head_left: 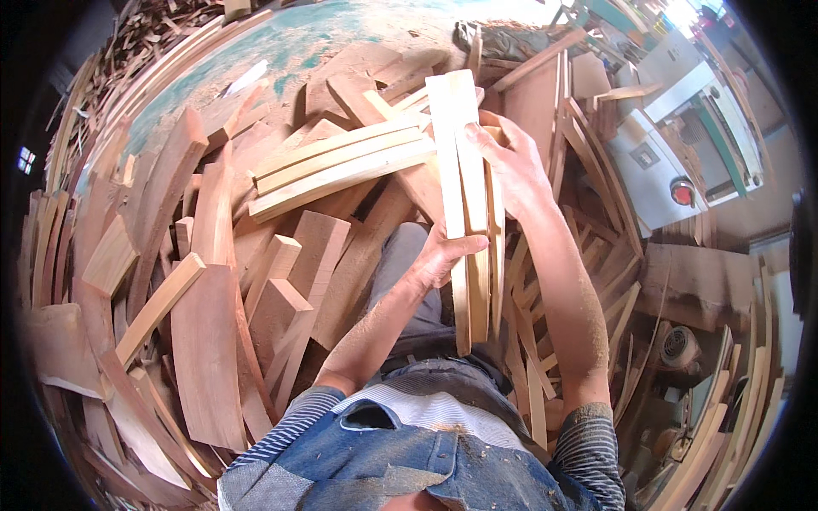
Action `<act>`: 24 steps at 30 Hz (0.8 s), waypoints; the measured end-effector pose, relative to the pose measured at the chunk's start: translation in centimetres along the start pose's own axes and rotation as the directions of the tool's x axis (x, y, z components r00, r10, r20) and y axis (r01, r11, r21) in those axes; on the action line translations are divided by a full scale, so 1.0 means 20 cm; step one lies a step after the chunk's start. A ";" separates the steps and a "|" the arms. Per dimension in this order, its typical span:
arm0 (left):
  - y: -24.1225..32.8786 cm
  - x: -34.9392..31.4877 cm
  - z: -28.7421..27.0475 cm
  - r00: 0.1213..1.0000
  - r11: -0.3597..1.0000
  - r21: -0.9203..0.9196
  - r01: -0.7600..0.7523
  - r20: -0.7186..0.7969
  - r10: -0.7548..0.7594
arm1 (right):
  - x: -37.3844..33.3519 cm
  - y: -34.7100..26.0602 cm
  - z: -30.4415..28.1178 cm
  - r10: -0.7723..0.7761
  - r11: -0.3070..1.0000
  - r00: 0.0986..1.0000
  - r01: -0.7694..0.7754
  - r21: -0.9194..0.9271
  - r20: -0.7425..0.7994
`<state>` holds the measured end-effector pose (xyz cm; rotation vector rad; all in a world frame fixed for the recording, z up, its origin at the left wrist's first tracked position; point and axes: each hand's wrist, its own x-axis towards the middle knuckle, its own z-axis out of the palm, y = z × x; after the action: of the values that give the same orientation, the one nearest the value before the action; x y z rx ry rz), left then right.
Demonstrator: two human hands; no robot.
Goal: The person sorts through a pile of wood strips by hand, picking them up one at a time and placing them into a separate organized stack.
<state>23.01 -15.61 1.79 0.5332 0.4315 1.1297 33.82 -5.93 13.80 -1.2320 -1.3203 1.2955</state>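
Note:
A bundle of pale, slightly curved wooden strips (456, 162) stands lengthwise in front of my body, held between both hands. Around its lower part, my left hand (445, 255) is closed, the thumb lying across the front. My right hand (509, 157) grips the upper right side, thumb on the near face and fingers hidden behind. Just left of the bundle lies a neat stack of similar pale strips (341, 170), its right end close against the held ones. Sawdust coats both forearms.
Reddish-brown boards (209, 358) and offcuts pile up on the left and under the stack. More thin strips (532, 375) lie by my right leg. At the right stands a white and green machine (652, 166) with a red button; a dusty motor (679, 347) sits lower down.

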 end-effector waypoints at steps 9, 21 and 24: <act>-0.04 0.02 -0.20 1.000 0.993 -0.118 0.007 0.017 -0.005 | -0.41 0.43 -0.35 0.123 0.991 0.978 -0.112 -0.073 0.169; -0.01 0.04 -0.31 0.997 0.965 -0.260 -0.024 -0.078 0.003 | -1.24 0.75 -0.29 0.430 0.883 0.900 -0.436 -0.177 -0.070; 0.01 0.02 -0.28 0.987 0.969 -0.246 -0.028 -0.161 -0.012 | -1.24 0.80 -0.29 0.406 0.895 0.908 -0.418 -0.153 -0.106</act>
<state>19.67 -14.18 -2.59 0.2249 0.4203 1.2196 43.37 -30.53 -0.56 -1.7359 -1.1753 1.4313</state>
